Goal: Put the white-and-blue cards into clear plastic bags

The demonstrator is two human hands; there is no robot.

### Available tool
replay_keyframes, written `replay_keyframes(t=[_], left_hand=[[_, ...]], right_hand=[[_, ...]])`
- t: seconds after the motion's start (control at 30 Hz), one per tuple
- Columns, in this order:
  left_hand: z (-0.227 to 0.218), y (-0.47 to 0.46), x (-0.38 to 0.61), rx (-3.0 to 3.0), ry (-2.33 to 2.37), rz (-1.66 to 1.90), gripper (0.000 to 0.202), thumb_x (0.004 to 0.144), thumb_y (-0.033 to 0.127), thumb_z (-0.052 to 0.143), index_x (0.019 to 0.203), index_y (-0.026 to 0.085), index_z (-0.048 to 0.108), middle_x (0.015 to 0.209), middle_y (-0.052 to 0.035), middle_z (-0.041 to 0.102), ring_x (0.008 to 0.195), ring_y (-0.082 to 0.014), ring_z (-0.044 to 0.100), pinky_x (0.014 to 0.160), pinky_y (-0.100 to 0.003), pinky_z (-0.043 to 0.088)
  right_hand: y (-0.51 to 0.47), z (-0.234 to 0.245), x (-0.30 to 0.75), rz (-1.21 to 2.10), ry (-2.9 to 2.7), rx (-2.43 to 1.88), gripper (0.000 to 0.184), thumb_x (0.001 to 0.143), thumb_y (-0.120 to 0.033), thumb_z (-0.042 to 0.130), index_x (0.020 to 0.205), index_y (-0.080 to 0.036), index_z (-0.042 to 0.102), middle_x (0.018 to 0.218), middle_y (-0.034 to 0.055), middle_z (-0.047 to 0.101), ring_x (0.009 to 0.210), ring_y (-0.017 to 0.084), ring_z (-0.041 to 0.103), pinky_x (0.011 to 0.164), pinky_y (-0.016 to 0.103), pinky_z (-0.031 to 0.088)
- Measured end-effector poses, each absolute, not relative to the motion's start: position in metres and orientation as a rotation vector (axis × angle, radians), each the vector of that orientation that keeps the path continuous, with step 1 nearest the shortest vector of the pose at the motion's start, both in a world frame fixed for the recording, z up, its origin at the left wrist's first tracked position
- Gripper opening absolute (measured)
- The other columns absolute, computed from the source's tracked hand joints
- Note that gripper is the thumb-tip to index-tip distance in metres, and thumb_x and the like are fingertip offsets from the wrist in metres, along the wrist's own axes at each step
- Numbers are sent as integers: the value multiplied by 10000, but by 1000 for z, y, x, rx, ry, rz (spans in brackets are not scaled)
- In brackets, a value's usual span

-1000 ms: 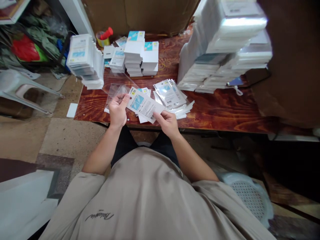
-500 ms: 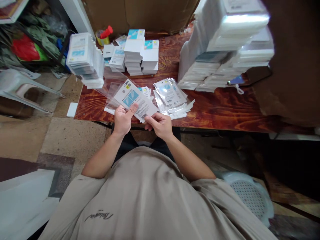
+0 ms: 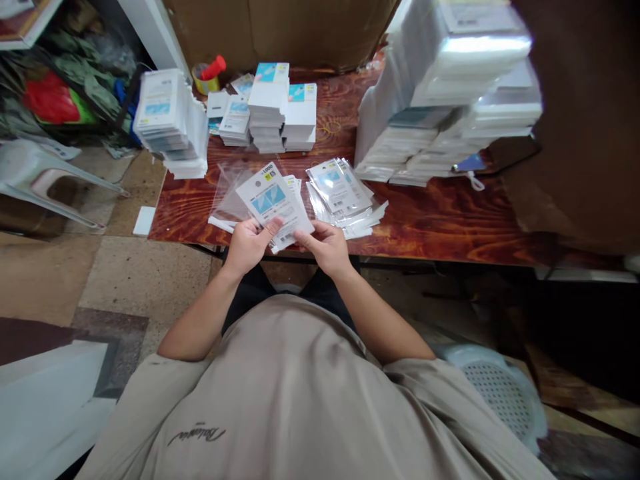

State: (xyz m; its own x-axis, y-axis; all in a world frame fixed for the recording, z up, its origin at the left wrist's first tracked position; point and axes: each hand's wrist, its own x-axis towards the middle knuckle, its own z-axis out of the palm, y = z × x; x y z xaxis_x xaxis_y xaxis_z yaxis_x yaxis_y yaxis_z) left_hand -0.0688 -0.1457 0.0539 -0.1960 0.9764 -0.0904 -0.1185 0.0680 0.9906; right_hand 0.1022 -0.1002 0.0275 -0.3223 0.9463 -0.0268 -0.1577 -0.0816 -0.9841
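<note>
A white printed card (image 3: pixel 270 200) with a blue picture and a hang hole tilts between my two hands above the table's front edge. My left hand (image 3: pixel 250 243) is closed on its lower left side, thumb on top. At its lower right, my right hand (image 3: pixel 326 247) pinches the corner between thumb and fingers. Clear plastic sleeves (image 3: pixel 225 190) lie under and left of the card. Other cards (image 3: pixel 295 185) show partly behind it. Right of my hands sits a loose pile of cards in clear sleeves (image 3: pixel 340 190).
Tall stacks of sleeved cards (image 3: pixel 395 133) stand on the right of the wooden table (image 3: pixel 425 220). Another stack (image 3: pixel 163 107) stands at the left edge. Bundled white cards (image 3: pixel 270 100), a tape roll (image 3: pixel 204 83) and a red object (image 3: pixel 214 68) are at the back.
The card has turned slightly more upright and shifted a little right. A clear sleeve that stretched up and left from it now lies lower. Both hands keep hold.
</note>
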Motion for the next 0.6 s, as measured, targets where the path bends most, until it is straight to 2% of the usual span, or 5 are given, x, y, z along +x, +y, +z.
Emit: replay_keyframes(t=[0.13,0.2,0.4,0.5,0.6], left_hand=[[49,-151,-62,1017,1270,1310,527,695,452,957,1098,157,787,1053,-90,813,836,-215,753,707,-302,609],[46,-153,-60,1016,1302,1295,462,735,472,923,1050,157,798,994,-82,811,752,-193,732,648,-294,599],[41,-150,-60,1094,1374,1053,409,804,587,827,837,184,764,674,-42,699,444,-135,539,421,-278,420],[44,-135,-75,1318,1552,1053,378,849,559,785,904,187,745,777,-75,722,617,-192,639,601,-330,518],[49,-107,-111,1512,2178,1032,357,871,447,766,1064,149,730,1113,-179,731,1037,-313,688,985,-460,523]], right_hand=[[-103,27,97,1490,-1160,-1131,564,678,-650,891,629,-227,521,514,-56,569,428,97,488,421,241,420],[-105,27,94,1458,-1179,-1131,570,692,-655,880,628,-225,511,547,-54,583,450,92,500,423,231,419],[-91,34,106,1483,-1175,-1017,517,729,-605,862,1050,-226,719,769,-15,724,590,136,619,531,272,530],[-59,32,129,1208,-1200,-1112,425,771,-558,822,1003,-215,726,799,5,719,612,145,603,573,296,528],[-19,25,158,782,-1363,-1407,311,845,-464,733,968,-178,720,839,54,724,736,198,644,732,364,549]])
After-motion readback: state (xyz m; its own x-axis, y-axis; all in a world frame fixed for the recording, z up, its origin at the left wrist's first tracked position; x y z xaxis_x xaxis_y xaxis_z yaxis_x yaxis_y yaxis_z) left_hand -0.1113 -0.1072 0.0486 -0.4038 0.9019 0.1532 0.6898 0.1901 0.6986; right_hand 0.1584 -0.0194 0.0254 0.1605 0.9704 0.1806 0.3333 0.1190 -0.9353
